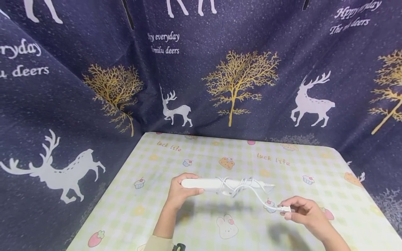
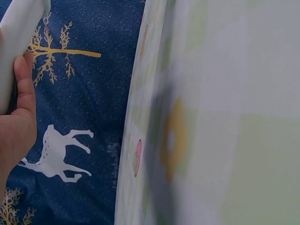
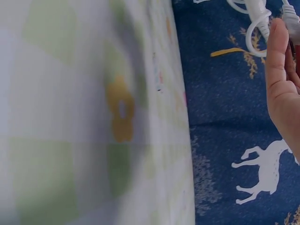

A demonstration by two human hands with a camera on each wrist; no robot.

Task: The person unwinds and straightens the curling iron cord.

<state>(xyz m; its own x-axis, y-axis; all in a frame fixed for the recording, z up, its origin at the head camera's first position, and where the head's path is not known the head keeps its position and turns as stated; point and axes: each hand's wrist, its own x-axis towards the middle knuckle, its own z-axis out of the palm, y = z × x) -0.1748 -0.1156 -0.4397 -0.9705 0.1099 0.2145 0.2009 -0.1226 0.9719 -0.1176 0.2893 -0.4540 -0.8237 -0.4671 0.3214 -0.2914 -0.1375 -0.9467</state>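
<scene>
My left hand (image 1: 182, 191) grips one rounded end of a slim white corded appliance (image 1: 201, 183), shaped like a hair straightener. It lies level above the table, thumb along its near side. A white cord (image 1: 241, 186) is wound in several loose loops around its right half. From there the cord's free end runs down to a white plug (image 1: 285, 208), pinched between the thumb and fingers of my right hand (image 1: 306, 214). In the left wrist view the fingers (image 2: 26, 89) wrap the smooth white body. The right wrist view shows the plug (image 3: 291, 23) partly hidden behind the fingers.
Below both hands is a table with a green-and-white checked cloth (image 1: 169, 160) printed with cupcakes, bears and strawberries. A dark blue curtain (image 1: 201, 87) with deer and golden trees hangs behind the table and along its left side.
</scene>
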